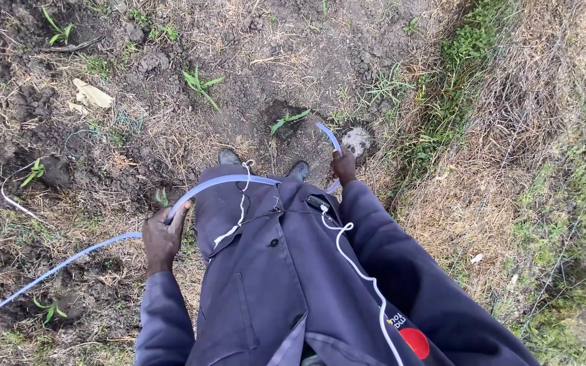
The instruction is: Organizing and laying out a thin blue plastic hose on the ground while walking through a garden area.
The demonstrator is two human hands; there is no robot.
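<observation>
- We hold a long, pale blue, flexible plastic hose (218, 181) in both hands; it runs across the front of our dark blue work coat (272, 285) from one fist to the other.
- Our left hand (163, 237) is closed around the hose, fingers wrapped over it. Outward from those fingers the hose trails down and away across the dry grass and soil (103, 156), its long axis slanting off to our left.
- Our right hand (342, 167) is also shut on the hose, close to its free end. Just beyond the fingers the short end curves up and forward, then bends over towards the ground.
- That open tip (321, 127) lies ahead of the right fingers, near a small green seedling (287, 119) in a dark hollow of earth and beside a pale round stone (356, 140). The tip is apart from both.
- The right hand is much the nearer to the seedling; the left is well back.
- Our boot toes (229, 157) stand just short of the hollow.
</observation>
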